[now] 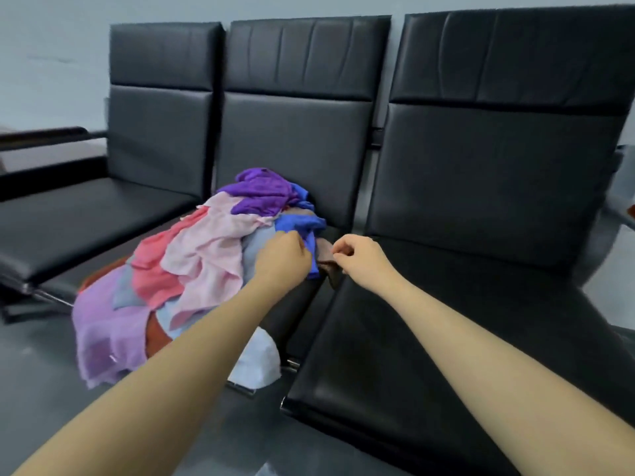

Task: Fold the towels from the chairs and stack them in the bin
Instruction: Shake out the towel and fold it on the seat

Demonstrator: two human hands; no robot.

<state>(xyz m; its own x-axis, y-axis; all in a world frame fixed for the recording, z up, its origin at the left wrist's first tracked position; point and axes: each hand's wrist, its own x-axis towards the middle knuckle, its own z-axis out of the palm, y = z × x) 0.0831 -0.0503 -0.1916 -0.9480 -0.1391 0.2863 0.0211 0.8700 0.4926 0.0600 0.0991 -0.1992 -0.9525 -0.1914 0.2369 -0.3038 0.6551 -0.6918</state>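
Both forearms reach in from 6 o'clock. Left hand (pixel 282 256) pinches edge of blue towel (pixel 299 227) at pile's right side. Right hand (pixel 361 259), just beside at 3 o'clock, fingers curled, pinching brown towel (pixel 326 261). Towel pile (pixel 192 266) heaped on middle chair seat (pixel 295 304): lilac, red, pink, white, purple on top. Black chair backs (pixel 481 166) behind, 12 o'clock.
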